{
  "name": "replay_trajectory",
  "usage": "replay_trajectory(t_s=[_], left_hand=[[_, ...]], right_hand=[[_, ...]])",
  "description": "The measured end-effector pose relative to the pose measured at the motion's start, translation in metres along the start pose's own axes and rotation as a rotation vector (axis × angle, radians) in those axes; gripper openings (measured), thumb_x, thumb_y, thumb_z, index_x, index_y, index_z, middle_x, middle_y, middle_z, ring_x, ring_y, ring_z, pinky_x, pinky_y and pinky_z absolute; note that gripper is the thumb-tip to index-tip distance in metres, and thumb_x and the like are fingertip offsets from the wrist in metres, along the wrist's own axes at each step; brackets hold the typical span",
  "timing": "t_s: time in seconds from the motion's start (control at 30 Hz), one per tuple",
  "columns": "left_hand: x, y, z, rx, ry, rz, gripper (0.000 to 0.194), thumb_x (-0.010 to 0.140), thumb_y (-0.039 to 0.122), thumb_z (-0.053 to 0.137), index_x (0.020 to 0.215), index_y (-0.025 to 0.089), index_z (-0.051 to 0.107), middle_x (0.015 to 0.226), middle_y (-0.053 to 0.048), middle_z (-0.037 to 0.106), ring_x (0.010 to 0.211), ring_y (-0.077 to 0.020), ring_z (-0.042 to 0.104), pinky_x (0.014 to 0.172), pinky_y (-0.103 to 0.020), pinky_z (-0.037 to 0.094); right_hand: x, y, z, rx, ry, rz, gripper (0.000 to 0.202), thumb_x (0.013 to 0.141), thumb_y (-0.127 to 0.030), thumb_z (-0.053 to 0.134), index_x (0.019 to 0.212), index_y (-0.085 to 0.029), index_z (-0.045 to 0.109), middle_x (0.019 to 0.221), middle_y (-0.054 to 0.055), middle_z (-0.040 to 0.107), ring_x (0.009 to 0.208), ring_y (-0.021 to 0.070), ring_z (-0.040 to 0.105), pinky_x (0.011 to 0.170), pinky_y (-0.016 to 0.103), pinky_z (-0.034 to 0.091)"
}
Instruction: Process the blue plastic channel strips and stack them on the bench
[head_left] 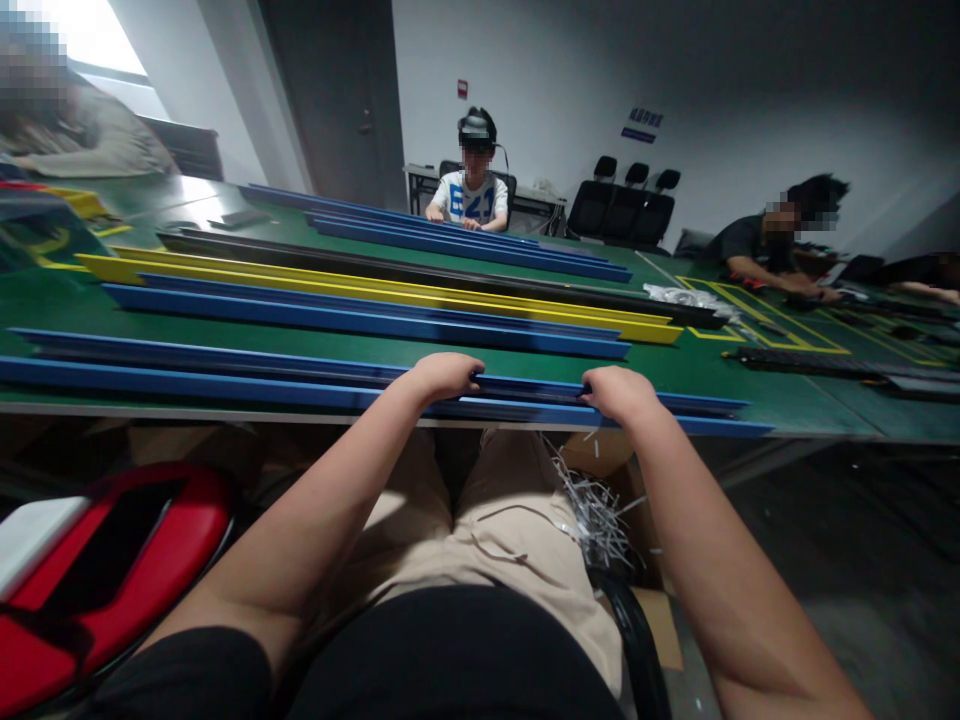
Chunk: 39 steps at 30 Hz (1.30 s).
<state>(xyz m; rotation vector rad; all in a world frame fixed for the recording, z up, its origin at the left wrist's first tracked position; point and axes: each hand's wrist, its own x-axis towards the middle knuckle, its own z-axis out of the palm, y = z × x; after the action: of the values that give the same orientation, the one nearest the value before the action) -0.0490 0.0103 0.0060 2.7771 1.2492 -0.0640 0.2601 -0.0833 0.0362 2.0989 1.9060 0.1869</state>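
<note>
The nearest blue strip (pixel 225 385) is long, thin and flat-sided, smooth and slightly glossy, like moulded plastic or coated metal. It lies along the near edge of the green table (pixel 787 400), a matte felt-like surface with a pale rim. A second blue strip (pixel 187 350) lies just behind it, touching or nearly so.

The left hand (pixel 442 375) is curled over the nearest strip, fingers folded down on its far side, knuckles up. The right hand (pixel 619 392) grips the same strip in the same way, a short span to the right. Both are closed on it; fingertips are hidden. Both forearms run straight out from the body, wrists level with the table edge.

Beyond the hands, bare green cloth separates further strips: blue, then yellow (pixel 375 290), then black (pixel 420 268), all parallel. Below the hands, open space under the table holds a cardboard box with shredded silver strips (pixel 592 505). A red seat (pixel 112 570) stands left of the left forearm.
</note>
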Motion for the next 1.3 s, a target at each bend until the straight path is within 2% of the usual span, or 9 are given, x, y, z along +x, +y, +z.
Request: replay_trajectory(t_s=[0.43,0.8,0.97,1.3], left_hand=[[0.004,0.004,-0.004,-0.018,-0.043,-0.043,0.036,0.087,0.043,0.061,0.118,0.027,0.068,0.115,-0.007,0.075,0.100,-0.0247,0.069,0.076,-0.028,0.049],[0.016,0.013,-0.006,-0.030,-0.099,-0.084,0.038,0.082,0.050,0.058,0.104,0.022,0.072,0.107,-0.010,0.077,0.093,-0.0257,0.070,0.071,-0.029,0.050],[0.031,0.031,-0.002,-0.026,-0.090,-0.069,0.042,0.082,0.052,0.058,0.108,0.023,0.073,0.111,-0.012,0.076,0.096,-0.0285,0.070,0.074,-0.032,0.053],[0.060,0.084,-0.005,0.005,-0.108,0.027,0.044,0.087,0.049,0.060,0.118,0.021,0.072,0.120,-0.014,0.074,0.107,-0.0296,0.070,0.086,-0.034,0.055]], right_hand=[[0.007,-0.007,-0.003,0.005,-0.031,0.032,0.028,0.084,-0.039,0.066,0.104,-0.023,0.077,0.109,0.013,0.075,0.101,0.0265,0.070,0.085,0.035,0.053],[0.005,-0.008,0.000,0.023,0.002,0.028,0.026,0.086,-0.036,0.065,0.103,-0.021,0.077,0.109,0.017,0.075,0.103,0.0307,0.070,0.086,0.040,0.054],[0.002,-0.009,-0.001,0.034,0.007,0.034,0.027,0.086,-0.037,0.064,0.104,-0.020,0.077,0.108,0.018,0.075,0.103,0.0304,0.070,0.087,0.040,0.053],[0.001,-0.011,0.000,0.021,0.038,0.034,0.027,0.085,-0.034,0.064,0.105,-0.020,0.076,0.108,0.016,0.075,0.102,0.0306,0.071,0.084,0.038,0.054]])
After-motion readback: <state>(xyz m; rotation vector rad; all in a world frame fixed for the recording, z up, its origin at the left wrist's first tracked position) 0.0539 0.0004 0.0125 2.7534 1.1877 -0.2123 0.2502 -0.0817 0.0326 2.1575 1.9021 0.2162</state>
